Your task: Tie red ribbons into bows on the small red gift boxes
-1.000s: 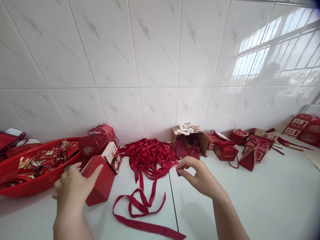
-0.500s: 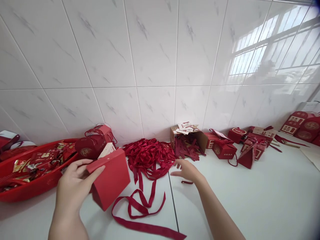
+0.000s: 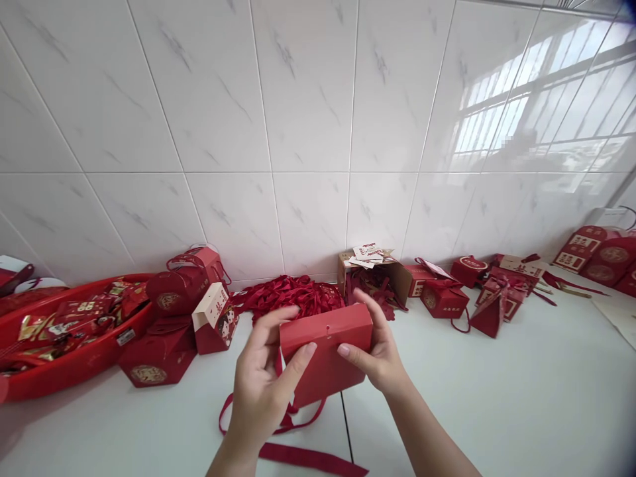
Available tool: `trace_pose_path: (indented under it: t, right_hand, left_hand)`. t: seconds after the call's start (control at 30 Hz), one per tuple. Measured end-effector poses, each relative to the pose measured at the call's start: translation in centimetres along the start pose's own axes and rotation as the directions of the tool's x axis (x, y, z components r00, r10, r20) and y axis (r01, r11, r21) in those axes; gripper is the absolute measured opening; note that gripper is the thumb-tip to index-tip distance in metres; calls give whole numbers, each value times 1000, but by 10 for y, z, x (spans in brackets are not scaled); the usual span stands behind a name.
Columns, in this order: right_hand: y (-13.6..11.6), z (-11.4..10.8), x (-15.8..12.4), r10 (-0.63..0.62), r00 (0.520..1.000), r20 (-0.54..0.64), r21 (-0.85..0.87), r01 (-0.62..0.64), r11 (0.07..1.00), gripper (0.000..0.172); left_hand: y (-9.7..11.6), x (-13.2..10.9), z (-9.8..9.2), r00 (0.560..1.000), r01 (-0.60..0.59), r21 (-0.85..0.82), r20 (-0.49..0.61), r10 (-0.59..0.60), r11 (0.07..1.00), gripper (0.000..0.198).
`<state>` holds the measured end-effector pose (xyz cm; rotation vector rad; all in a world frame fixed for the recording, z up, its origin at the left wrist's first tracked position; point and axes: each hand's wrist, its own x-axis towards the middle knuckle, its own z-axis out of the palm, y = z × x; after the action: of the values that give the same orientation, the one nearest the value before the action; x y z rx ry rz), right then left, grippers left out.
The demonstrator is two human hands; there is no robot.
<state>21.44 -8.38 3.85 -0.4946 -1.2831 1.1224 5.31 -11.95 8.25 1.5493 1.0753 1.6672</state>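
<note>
A plain red gift box (image 3: 325, 351) is held up over the white counter in front of me, its top edge level. My left hand (image 3: 263, 391) grips its left side, thumb on the front face and fingers curled over the top. My right hand (image 3: 375, 351) clasps the right end, thumb on the front and fingers behind. A long red ribbon (image 3: 298, 454) lies looped on the counter just under the box. Behind the box, against the wall, sits a heap of red ribbons (image 3: 293, 295).
A red tray (image 3: 74, 371) full of wrapped sweets stands at the left, with several red gift boxes (image 3: 163, 351) beside it. A brown carton (image 3: 392, 275) of tags and ribbons sits by the tiled wall. More red boxes (image 3: 489, 291) lie to the right.
My left hand lifted the red box from beside the tray and carried it rightward to the centre. My right hand let go of a small ribbon piece and took hold of the box's right end.
</note>
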Motion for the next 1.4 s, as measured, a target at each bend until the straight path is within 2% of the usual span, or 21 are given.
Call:
trace_pose_path:
  t: [0.07,0.1,0.2,0.3,0.37,0.4,0.47,0.5,0.53,0.63,0.73,0.83,0.9,1.0,1.1,1.17,1.3,1.37,1.4]
  right_hand:
    - [-1,-1,0,-29,999,-25,-38,28,999,50]
    - [0,-1,1,-48,998,-34,-50,46,998,42]
    - [2,2,3,-111,992,-53,-50,108,993,33]
    - [4,7,4,-94,994,-61,-24,92,995,34]
    - [8,7,9,-77,995,-71,-74,72,995,34]
    - [11,4,14,-90,992,-90,-162,75,984,34]
    - [19,-9,30,-156,973,-167,-418,73,906,37]
    - [24,-19,42,-209,953,-221,-596,38,802,42]
    - [29,-31,56,-232,929,-290,-662,-19,749,43]
    - [44,-71,100,-240,879,-412,-754,-180,632,45]
    - [57,-101,134,-164,880,-447,-804,-314,505,31]
    - [68,-116,156,-73,884,-461,-818,-392,420,33]
    - [71,-121,166,-35,878,-477,-809,-424,407,35]
    - [71,-125,176,-18,864,-503,-770,-438,464,33]
    - [63,-123,176,-65,849,-524,-705,-389,594,34]
    - [54,-116,168,-112,847,-520,-647,-305,698,44]
    - [29,-92,126,-172,861,-479,-507,-112,855,72]
    - [12,-77,97,-173,884,-434,-423,-30,906,80]
    - [4,-69,82,-149,910,-387,-279,38,960,81]
  left_hand:
    - [-5,3,-2,997,-77,24,33,76,997,12]
    - [-8,5,-3,992,-120,49,41,118,992,8]
    - [-14,11,-6,975,-218,136,83,208,966,11]
    - [-17,11,-6,972,-177,90,170,160,980,17]
    - [-16,9,-4,988,-92,55,131,85,994,21]
    - [-16,9,-3,995,-59,59,79,55,997,23]
    - [-17,9,-3,999,-22,91,-32,25,996,23]
    - [-17,10,-5,997,-20,111,-73,28,994,22]
    - [-18,12,-7,994,-27,133,-104,41,991,21]
    - [-20,18,-18,983,-64,198,-157,97,978,20]
    - [-19,21,-27,969,-71,244,-214,125,967,18]
    - [-16,20,-29,951,-88,284,-260,165,955,16]
    - [-14,19,-28,947,-107,305,-260,191,946,16]
    - [-12,18,-29,945,-108,293,-265,189,950,17]
    - [-9,16,-33,946,-60,251,-295,135,966,21]
    - [-7,15,-36,943,-25,244,-316,104,969,23]
    - [-8,17,-39,940,-20,270,-323,110,963,26]
    - [-11,20,-39,943,-17,260,-316,102,965,26]
    - [-12,22,-40,946,-14,253,-310,95,967,26]
